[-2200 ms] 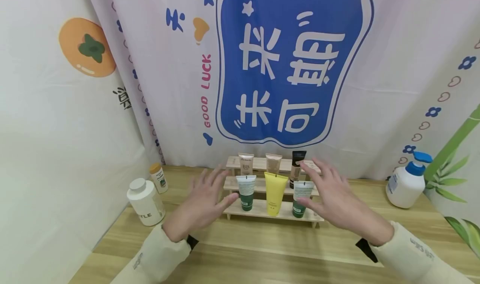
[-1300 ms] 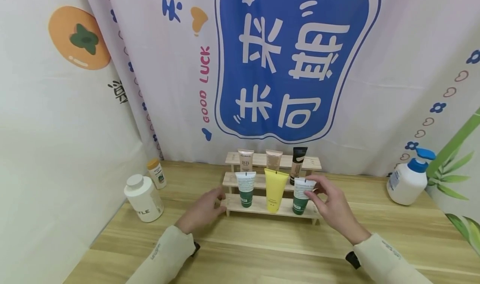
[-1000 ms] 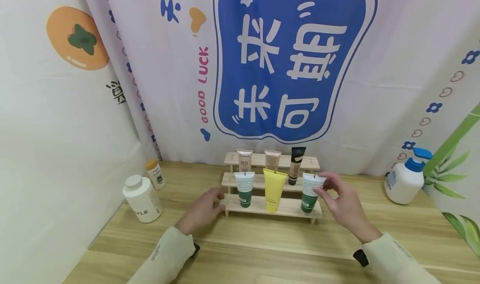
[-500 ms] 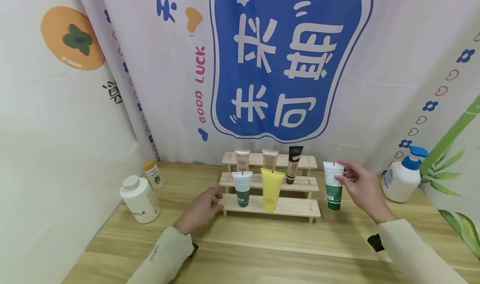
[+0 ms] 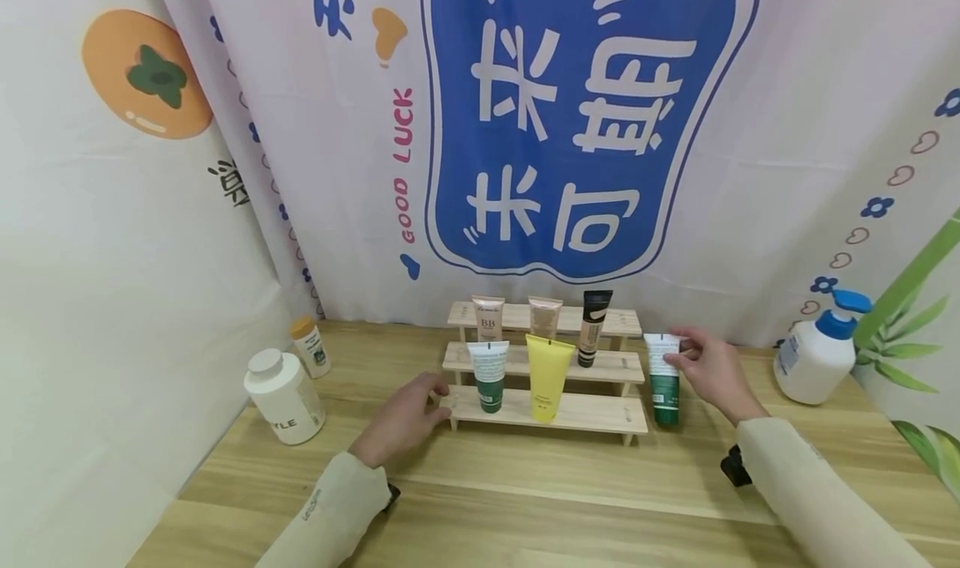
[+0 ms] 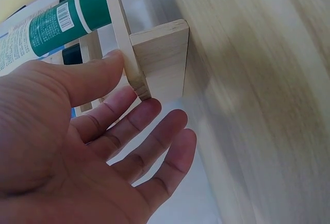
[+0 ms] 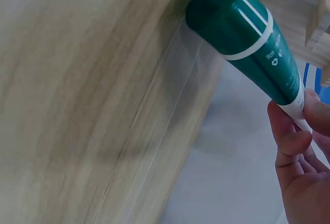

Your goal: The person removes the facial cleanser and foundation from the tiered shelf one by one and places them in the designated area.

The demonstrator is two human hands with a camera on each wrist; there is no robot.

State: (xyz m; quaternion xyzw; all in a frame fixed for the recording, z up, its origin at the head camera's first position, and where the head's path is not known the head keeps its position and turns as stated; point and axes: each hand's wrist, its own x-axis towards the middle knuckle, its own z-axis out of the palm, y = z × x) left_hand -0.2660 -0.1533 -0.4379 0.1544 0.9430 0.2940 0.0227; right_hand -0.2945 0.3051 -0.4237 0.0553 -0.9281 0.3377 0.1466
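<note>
My right hand pinches a green-and-white squeeze tube near its white crimped end. The tube stands green cap down, just right of a three-step wooden display rack; the right wrist view shows the cap close to the table. At the rack's lower left corner, my left hand grips the end of the bottom shelf between thumb and fingers, the other fingers spread loosely. On that shelf stand a matching green-and-white tube and a yellow tube.
Higher on the rack are a BB cream tube, a beige tube and a black-capped tube. A white jar and an orange-capped bottle stand left; a blue-topped pump bottle stands right. A printed curtain hangs behind.
Both hands came in to the rack. My right hand took the green-and-white tube off the bottom shelf's right end, carried it right and lowered it beside the rack. My left hand has stayed at the corner.
</note>
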